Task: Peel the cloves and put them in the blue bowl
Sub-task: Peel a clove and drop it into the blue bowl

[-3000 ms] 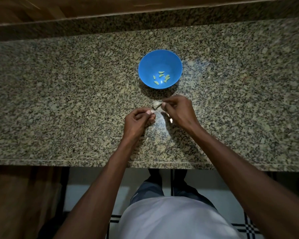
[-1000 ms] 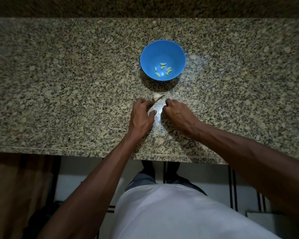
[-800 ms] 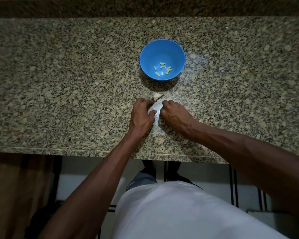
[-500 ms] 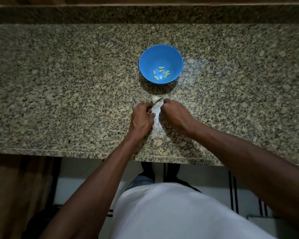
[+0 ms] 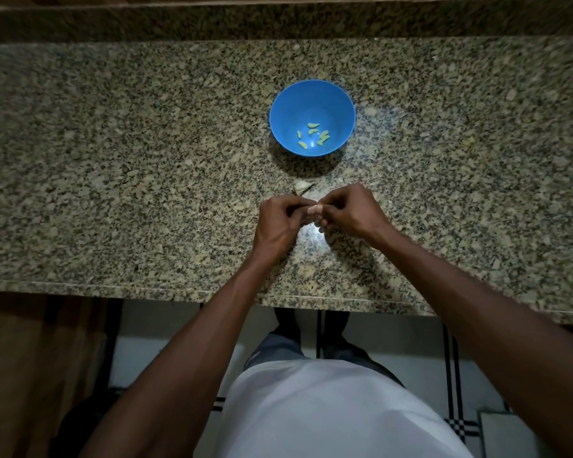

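Note:
A blue bowl (image 5: 312,104) stands on the granite counter and holds several pale peeled cloves (image 5: 312,136). Just in front of the bowl's shadow lies a small pale garlic piece with its skin (image 5: 302,187). Nearer to me, my left hand (image 5: 280,222) and my right hand (image 5: 350,211) meet fingertip to fingertip above the counter. Both have curled fingers and pinch something small between them, which the fingers almost wholly hide.
The speckled granite counter (image 5: 113,160) runs the full width, with its front edge near my body and a raised ledge at the back. Below the edge I see a wooden cabinet front (image 5: 30,375) at left and tiled floor.
My hands have lifted off the counter and drawn together, fingertips now meeting in a pinch. The garlic piece stays on the counter in front of the bowl.

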